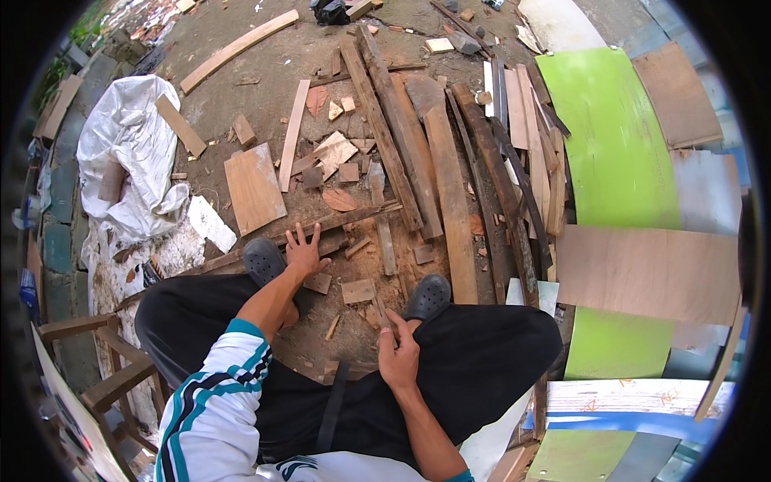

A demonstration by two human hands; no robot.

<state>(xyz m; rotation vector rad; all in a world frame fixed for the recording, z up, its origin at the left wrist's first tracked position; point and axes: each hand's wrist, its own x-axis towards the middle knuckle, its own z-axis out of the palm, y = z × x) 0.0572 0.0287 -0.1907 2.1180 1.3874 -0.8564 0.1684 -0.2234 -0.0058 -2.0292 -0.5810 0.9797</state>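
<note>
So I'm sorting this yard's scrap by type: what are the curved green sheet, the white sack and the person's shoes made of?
The curved green sheet looks like laminate-faced board or plastic: smooth, glossy, evenly coloured, bent without creasing. The white sack seems to be woven plastic, crumpled with a faint sheen. The shoes look like moulded dark rubber or foam clogs, matt, with vent holes on top.

Outdoor woodworking yard on bare ground

Long weathered planks [418,136] lie on dirt at twelve o'clock, with offcuts and chips [337,153] scattered around them; green and plain plywood sheets [614,145] are stacked at three o'clock, a white sack [128,153] lies at ten o'clock, and a wooden frame [112,377] stands at eight o'clock.
</note>
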